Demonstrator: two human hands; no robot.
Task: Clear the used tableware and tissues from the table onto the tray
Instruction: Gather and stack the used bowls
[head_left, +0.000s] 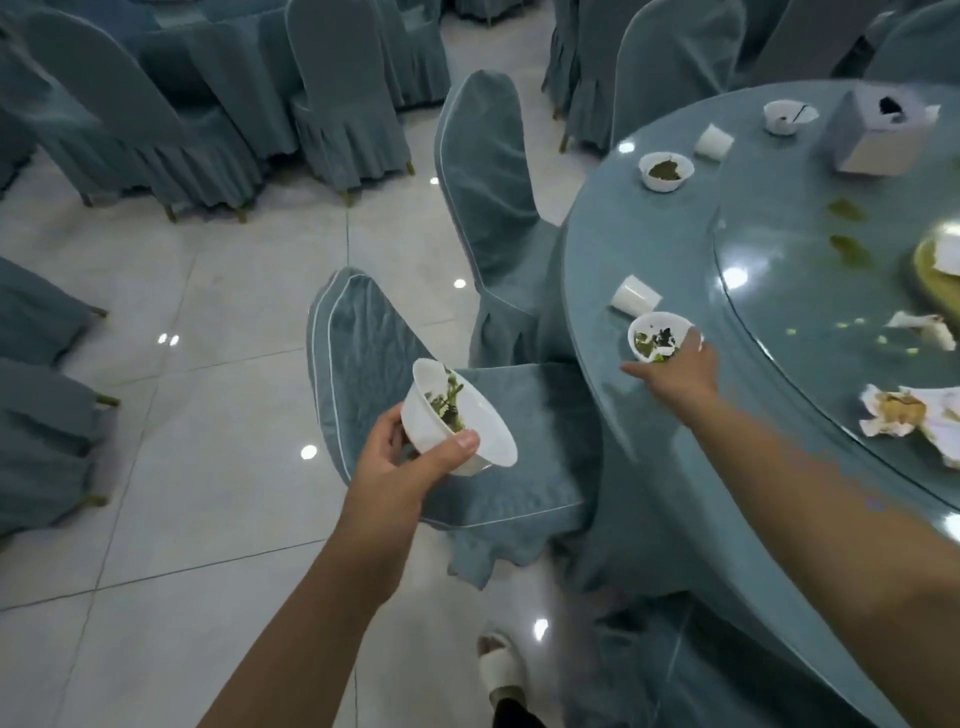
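Over the chair (498, 447), left hand (400, 467) grip clamps tilted bowl (457, 421), right hand (680, 371) grip around upright table bowl (655, 336)

Cut off at 3 o'clock: yellow plate (930, 270), crumpled tissues (919, 421). Blurred at 1 o'clock: tissue box (878, 136), small bowl (784, 117) with contents unreadable. Right fingers (693, 340) partly hidden behind bowl (658, 336). Near table (649, 260) rim under right forearm smeared.
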